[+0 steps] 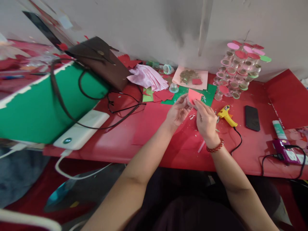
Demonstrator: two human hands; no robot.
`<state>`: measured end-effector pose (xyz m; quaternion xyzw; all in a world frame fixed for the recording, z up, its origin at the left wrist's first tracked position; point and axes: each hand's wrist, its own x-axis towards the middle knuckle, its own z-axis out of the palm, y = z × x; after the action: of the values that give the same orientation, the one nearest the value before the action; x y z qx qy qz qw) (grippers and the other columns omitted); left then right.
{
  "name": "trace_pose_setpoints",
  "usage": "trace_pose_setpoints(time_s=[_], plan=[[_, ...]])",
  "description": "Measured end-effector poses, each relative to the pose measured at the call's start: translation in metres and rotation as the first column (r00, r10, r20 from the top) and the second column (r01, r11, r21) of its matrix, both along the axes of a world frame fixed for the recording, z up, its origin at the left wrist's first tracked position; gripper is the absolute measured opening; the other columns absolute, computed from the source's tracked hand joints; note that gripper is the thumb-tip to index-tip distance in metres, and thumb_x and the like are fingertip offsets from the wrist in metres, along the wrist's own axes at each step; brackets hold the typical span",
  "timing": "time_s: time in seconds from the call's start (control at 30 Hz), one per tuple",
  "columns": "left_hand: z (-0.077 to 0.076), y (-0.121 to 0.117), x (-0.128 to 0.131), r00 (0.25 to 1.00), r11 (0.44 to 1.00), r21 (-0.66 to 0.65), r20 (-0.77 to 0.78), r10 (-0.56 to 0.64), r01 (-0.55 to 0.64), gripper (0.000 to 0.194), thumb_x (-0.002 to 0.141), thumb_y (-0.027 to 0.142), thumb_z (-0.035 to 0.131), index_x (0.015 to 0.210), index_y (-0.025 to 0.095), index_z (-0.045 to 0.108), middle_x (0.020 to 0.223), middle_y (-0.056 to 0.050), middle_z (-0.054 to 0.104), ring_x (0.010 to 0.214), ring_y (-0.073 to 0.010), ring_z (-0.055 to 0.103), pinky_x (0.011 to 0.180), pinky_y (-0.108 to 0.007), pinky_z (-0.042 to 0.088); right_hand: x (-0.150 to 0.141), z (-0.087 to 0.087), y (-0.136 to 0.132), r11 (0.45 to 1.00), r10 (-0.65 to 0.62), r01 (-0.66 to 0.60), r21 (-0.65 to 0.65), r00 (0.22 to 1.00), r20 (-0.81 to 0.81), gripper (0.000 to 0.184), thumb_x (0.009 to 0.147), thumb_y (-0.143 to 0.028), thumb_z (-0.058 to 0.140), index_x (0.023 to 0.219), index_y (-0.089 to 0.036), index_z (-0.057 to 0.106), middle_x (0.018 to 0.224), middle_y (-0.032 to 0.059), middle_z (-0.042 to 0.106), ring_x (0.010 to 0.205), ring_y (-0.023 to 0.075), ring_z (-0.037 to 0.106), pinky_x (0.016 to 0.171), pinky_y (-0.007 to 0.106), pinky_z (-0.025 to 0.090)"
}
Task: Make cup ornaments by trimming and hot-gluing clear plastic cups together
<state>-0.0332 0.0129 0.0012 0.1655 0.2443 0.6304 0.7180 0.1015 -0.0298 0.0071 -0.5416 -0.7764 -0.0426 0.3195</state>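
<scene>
Both hands meet over the middle of the red table, raised in front of a green sheet (211, 93). Between them is a small piece of pinkish-red paper (193, 95). My left hand (179, 110) grips its left side, thumb and fingers curled around the lower edge. From the right, my right hand (206, 120) pinches the paper with its fingertips; a red bead bracelet circles that wrist. Whether anything else sits behind the paper is hidden by the fingers. Paper scraps (192, 117) lie beneath the hands, and a large red sheet (151, 125) is spread by my left forearm.
A yellow glue gun (226, 116) with a black cord lies right of my hands, beside a dark phone (252, 118). Stacked clear bottle pieces (234, 72) stand behind. Leftward are a brown bag (101, 61), eyeglasses (120, 102) and a white power bank (81, 130).
</scene>
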Motion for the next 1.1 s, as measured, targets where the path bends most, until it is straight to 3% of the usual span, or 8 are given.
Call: trace_pose_setpoints(time_s=[0.23,0.37,0.6,0.77,0.9,1.0,1.07,1.1], plan=[[0.014,-0.007,0.002,1.000,1.000,-0.023,-0.008,0.011,-0.011,0.044,0.092,-0.001,0.055,0.119,0.028,0.074,0.085,0.000,0.076,0.085,-0.0131,0.074,0.083,-0.023,0.058,-0.003,0.005,-0.004,0.998,0.018,-0.024,0.059,0.995,0.102,0.053,0.101,-0.005,0.040,0.143,-0.024,0.067,0.146,0.0091,0.068,0.132,0.0224,0.068,0.112,0.041,0.054],[0.020,-0.009,0.004,1.000,0.999,-0.051,-0.001,0.013,-0.013,0.050,0.094,-0.004,0.047,0.122,0.029,0.073,0.077,0.002,0.072,0.075,-0.0099,0.072,0.080,-0.020,0.058,-0.008,0.001,-0.006,0.996,0.007,-0.021,0.091,0.988,0.154,0.050,0.102,-0.008,0.040,0.144,-0.019,0.066,0.149,0.0130,0.066,0.135,0.0247,0.066,0.113,0.042,0.053],[0.006,0.004,-0.011,0.999,0.994,-0.108,0.053,0.010,-0.004,0.039,0.094,0.004,0.055,0.122,0.027,0.070,0.077,0.001,0.073,0.066,-0.0101,0.070,0.069,-0.018,0.057,-0.006,-0.005,-0.004,0.989,0.030,-0.044,0.144,0.994,0.101,0.045,0.102,-0.009,0.041,0.132,-0.019,0.073,0.135,0.0116,0.075,0.129,0.0229,0.069,0.110,0.041,0.053],[0.001,0.012,-0.017,0.995,0.997,-0.006,0.058,0.081,-0.081,0.039,0.095,0.005,0.049,0.118,0.026,0.072,0.085,-0.001,0.077,0.074,-0.0115,0.073,0.078,-0.021,0.060,-0.004,-0.001,-0.003,0.993,-0.095,0.103,-0.050,0.986,0.139,0.036,0.096,-0.010,0.050,0.112,-0.021,0.080,0.109,0.0111,0.083,0.098,0.0248,0.076,0.086,0.038,0.054],[0.004,0.017,-0.021,0.988,0.991,0.040,-0.080,0.132,-0.129,0.027,0.096,0.018,0.056,0.115,0.026,0.073,0.088,-0.003,0.078,0.087,-0.0156,0.076,0.083,-0.026,0.061,0.002,0.000,0.002,0.977,-0.142,0.164,-0.138,0.977,0.161,0.036,0.095,-0.011,0.051,0.111,-0.024,0.081,0.103,0.0094,0.084,0.091,0.0240,0.075,0.082,0.036,0.049],[0.010,0.012,-0.049,0.922,0.963,0.191,-0.304,0.241,-0.189,0.021,0.095,0.027,0.063,0.112,0.028,0.074,0.094,-0.002,0.080,0.092,-0.0169,0.076,0.085,-0.029,0.062,0.009,-0.002,0.009,0.973,-0.160,0.176,-0.152,0.981,0.110,0.037,0.098,-0.012,0.048,0.115,-0.023,0.079,0.103,0.0098,0.083,0.089,0.0228,0.074,0.080,0.035,0.046],[0.016,0.001,-0.078,0.773,0.923,0.334,-0.529,0.350,-0.189,0.019,0.092,0.028,0.068,0.109,0.027,0.075,0.100,-0.002,0.080,0.094,-0.0171,0.075,0.086,-0.029,0.061,0.012,-0.004,0.013,0.961,-0.212,0.220,-0.170,0.975,0.068,0.033,0.101,-0.016,0.048,0.113,-0.022,0.078,0.099,0.0104,0.083,0.082,0.0222,0.073,0.076,0.034,0.045],[0.018,-0.006,-0.093,0.647,0.900,0.401,-0.644,0.408,-0.169,0.020,0.089,0.028,0.072,0.109,0.026,0.076,0.103,-0.002,0.079,0.096,-0.0176,0.075,0.088,-0.030,0.061,0.013,-0.006,0.015,0.955,-0.240,0.244,-0.170,0.970,0.045,0.031,0.102,-0.019,0.048,0.112,-0.021,0.077,0.095,0.0104,0.082,0.079,0.0220,0.071,0.075,0.034,0.044]])
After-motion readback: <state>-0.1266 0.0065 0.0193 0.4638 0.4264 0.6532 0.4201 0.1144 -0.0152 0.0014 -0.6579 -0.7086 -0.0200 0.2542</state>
